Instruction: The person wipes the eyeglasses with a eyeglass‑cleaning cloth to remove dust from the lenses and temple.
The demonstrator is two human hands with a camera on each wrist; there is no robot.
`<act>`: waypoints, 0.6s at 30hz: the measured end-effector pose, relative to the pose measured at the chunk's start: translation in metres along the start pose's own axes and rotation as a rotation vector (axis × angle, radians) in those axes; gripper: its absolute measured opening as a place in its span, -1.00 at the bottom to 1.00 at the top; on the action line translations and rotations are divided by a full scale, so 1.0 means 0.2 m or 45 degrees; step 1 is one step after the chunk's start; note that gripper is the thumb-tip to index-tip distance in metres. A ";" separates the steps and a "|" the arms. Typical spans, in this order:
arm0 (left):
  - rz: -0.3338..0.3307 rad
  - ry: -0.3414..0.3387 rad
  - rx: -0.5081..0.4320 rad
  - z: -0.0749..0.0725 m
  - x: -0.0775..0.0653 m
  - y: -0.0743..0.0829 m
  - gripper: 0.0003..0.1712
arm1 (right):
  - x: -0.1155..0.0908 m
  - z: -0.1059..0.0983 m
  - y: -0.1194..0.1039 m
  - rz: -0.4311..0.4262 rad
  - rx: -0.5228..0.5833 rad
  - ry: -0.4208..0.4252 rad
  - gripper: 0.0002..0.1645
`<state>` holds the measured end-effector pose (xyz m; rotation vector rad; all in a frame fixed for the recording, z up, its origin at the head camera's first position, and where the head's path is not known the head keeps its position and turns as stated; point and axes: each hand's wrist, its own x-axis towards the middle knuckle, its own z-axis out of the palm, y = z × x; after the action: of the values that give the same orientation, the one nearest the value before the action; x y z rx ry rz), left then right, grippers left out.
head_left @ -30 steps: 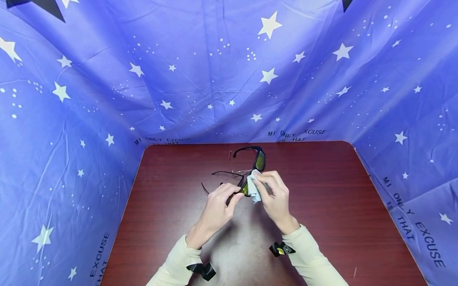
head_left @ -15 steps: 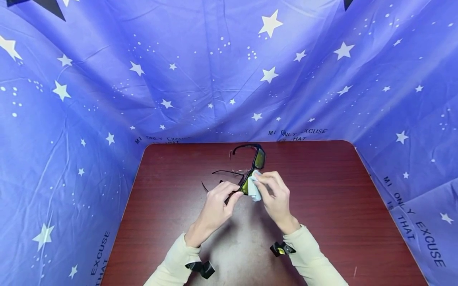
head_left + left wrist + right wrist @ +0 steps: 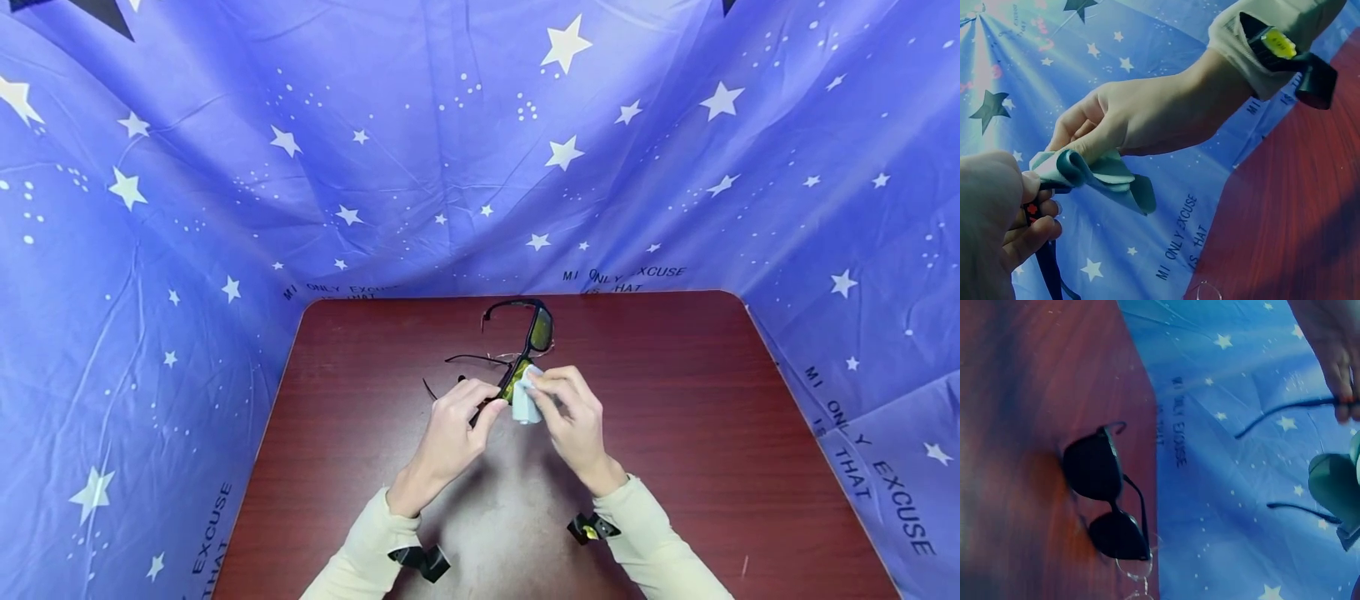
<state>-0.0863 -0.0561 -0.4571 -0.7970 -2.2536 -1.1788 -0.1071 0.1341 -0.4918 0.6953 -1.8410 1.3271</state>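
In the head view, my left hand (image 3: 453,429) pinches one end of a pair of black-framed sunglasses (image 3: 542,330) with yellow-green lenses. They are held up over the table, the far lens in plain sight. My right hand (image 3: 579,421) pinches a folded light blue cleaning cloth (image 3: 527,407) at the nearer lens, covering part of it. In the left wrist view the cloth (image 3: 1113,178) hangs in folds beneath the right fingers, and the left thumb and fingers grip the frame by a temple with red marks.
On the table (image 3: 675,467) lies another pair of dark sunglasses (image 3: 1092,470), mostly hidden behind my left hand in the head view. Thin wire-rimmed glasses (image 3: 1136,574) lie beside them. A blue star-printed curtain (image 3: 442,150) hangs around the table's back and sides.
The cloth and right fingers have shifted slightly left and down along the near lens. The far end of the held sunglasses has swung a little left and away. The left hand's grip stays the same.
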 end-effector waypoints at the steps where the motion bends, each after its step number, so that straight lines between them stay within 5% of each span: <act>1: -0.001 -0.002 -0.001 0.00 0.00 0.00 -0.95 | 0.01 -0.01 0.01 0.028 0.005 0.012 -0.84; 7: -0.008 0.003 -0.012 0.00 0.00 0.00 -0.95 | 0.00 -0.02 0.01 0.055 0.020 0.026 -0.89; 13: -0.034 0.011 -0.004 -0.01 0.00 0.00 -0.95 | -0.03 -0.02 0.01 -0.038 0.002 -0.031 -0.64; 18: -0.070 -0.019 -0.019 -0.01 -0.01 0.00 -0.95 | 0.04 -0.08 0.03 0.001 -0.029 0.059 -0.66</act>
<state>-0.0859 -0.0581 -0.4575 -0.7566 -2.2948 -1.2195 -0.1134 0.1510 -0.4852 0.6465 -1.8168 1.3107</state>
